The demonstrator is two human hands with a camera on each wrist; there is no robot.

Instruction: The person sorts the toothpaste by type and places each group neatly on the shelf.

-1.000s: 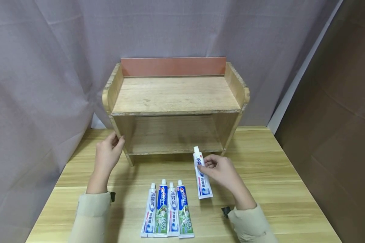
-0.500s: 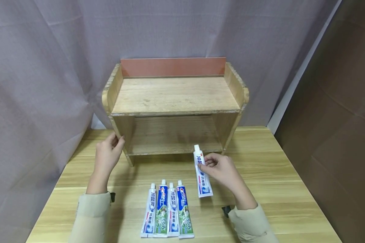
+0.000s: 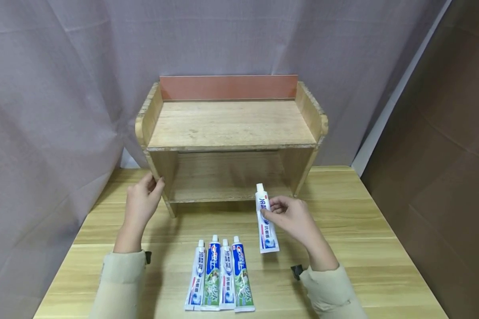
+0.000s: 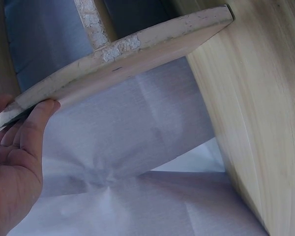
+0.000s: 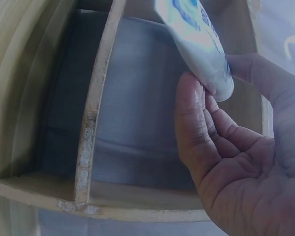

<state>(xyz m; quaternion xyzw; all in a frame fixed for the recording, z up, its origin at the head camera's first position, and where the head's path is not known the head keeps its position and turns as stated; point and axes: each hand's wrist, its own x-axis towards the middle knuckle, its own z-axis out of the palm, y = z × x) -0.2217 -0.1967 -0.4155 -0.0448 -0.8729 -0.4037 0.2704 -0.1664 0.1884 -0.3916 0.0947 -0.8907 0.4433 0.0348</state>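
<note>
A white toothpaste tube with blue lettering is pinched between the thumb and fingers of my right hand, its white cap pointing up. It is held in front of the lower shelf's right part, and in the right wrist view the tube slants across the shelf opening. My left hand grips the front edge of the left side panel of a small wooden shelf. In the left wrist view the thumb presses the panel from its outer face.
Several toothpaste tubes lie side by side on the wooden table, caps toward the shelf: white ones alternating with blue-and-green ones. A grey curtain hangs behind the shelf. A brown panel stands at the right.
My right hand has raised the white toothpaste tube slightly, toward the shelf. The left hand keeps its grip on the side panel, and the tubes on the table lie as before.
</note>
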